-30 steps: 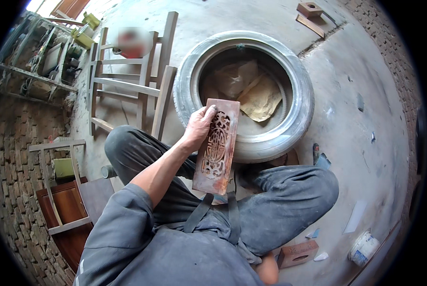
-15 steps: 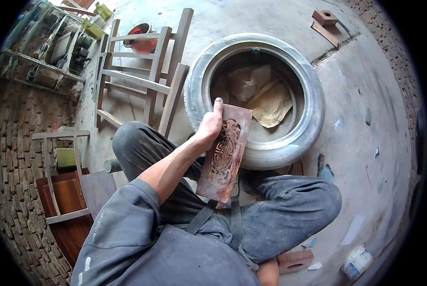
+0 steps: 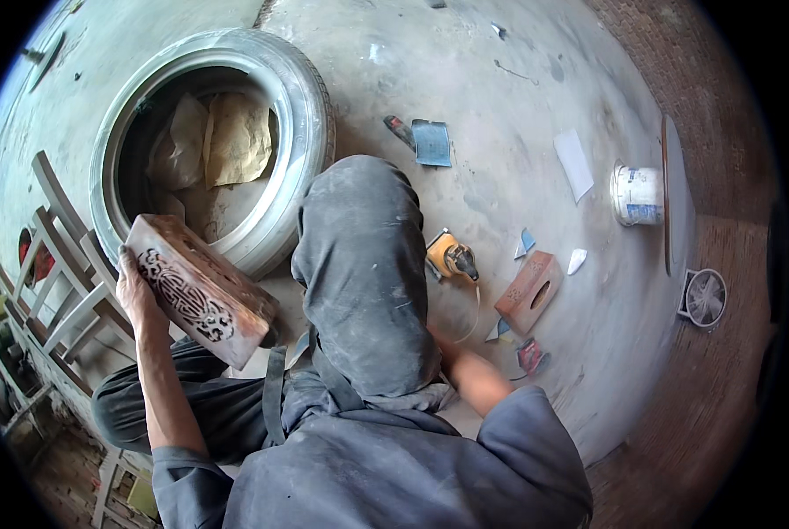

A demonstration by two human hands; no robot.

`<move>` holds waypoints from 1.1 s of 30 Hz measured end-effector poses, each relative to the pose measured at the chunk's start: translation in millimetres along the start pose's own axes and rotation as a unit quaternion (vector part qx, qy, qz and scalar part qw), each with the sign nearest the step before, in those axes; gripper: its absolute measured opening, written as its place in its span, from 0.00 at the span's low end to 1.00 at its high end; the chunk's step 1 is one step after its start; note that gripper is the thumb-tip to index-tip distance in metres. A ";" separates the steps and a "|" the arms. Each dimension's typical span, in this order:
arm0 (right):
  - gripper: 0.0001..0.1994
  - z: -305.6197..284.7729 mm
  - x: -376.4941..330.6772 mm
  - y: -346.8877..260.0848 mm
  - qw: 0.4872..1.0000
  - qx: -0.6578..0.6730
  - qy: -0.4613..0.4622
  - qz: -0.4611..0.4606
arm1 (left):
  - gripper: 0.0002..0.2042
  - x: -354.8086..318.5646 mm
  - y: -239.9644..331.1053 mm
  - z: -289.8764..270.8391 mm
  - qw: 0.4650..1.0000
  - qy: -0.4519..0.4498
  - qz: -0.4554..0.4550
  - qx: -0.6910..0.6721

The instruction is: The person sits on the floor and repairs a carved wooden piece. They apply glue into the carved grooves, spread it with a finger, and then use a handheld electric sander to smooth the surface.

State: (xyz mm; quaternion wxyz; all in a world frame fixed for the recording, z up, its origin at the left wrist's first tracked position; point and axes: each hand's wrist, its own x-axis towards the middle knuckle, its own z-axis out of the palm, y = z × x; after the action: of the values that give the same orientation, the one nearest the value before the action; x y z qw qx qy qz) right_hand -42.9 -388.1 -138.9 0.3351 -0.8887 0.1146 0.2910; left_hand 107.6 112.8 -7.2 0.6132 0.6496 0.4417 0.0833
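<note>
My left hand [image 3: 136, 295] grips the end of a carved wooden box [image 3: 202, 291], reddish brown with a pale dusty surface. Its openwork side, cut with a round pattern and scrolls, faces up toward me. The box is held tilted above my folded left leg, beside a big grey tyre [image 3: 311, 132]. My right forearm [image 3: 476, 379] reaches down behind my raised right knee, which hides the hand. Near it on the floor lie a yellow power sander [image 3: 452, 256] and a second wooden box with an oval slot [image 3: 528, 294].
Brown sandpaper sheets [image 3: 236, 141] lie inside the tyre. Blue sandpaper [image 3: 431, 143], a white sheet [image 3: 573, 165], a white bucket [image 3: 639, 195], a red tool [image 3: 531, 355] and a small fan [image 3: 705, 297] are to the right. Wooden chair frames [image 3: 64, 238] stand at the left.
My view has swung to the right, so the tyre now sits at the left. The box has turned to show its depth, still in my left hand. My right knee is now raised.
</note>
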 end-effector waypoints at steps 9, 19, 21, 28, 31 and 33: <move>0.43 -101.7 36.9 155.6 0.966 -0.202 0.132 -0.090 | 0.24 19.6 -32.7 -2.4 0.998 0.009 0.019 -0.056; 0.38 -108.7 58.4 149.8 0.950 -0.219 0.016 -0.224 | 0.18 -62.1 8.6 -0.3 0.960 -0.172 -0.021 -0.219; 0.37 -141.9 57.3 112.6 0.975 -0.175 0.090 -0.105 | 0.22 -85.6 0.0 -8.3 0.959 -0.204 0.046 -0.192; 0.33 -317.1 -46.3 -61.6 0.938 0.036 0.337 -0.068 | 0.16 -163.5 6.4 -10.6 0.919 -0.338 0.039 -0.197; 0.31 -353.6 -97.9 -158.2 0.915 0.050 0.350 -0.194 | 0.15 -181.7 2.5 -13.2 0.925 -0.335 0.086 -0.158; 0.31 -356.2 -130.1 -229.3 0.892 -0.107 0.366 -0.242 | 0.15 -191.5 -4.2 -14.9 0.924 -0.338 0.105 -0.147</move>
State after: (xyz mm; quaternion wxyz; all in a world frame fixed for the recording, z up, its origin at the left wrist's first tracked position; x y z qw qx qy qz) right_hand 100.7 -451.1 275.6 0.2329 -0.9630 -0.0210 -0.1342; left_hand -18.2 -6.4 75.7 0.8023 0.5844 0.1209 -0.0132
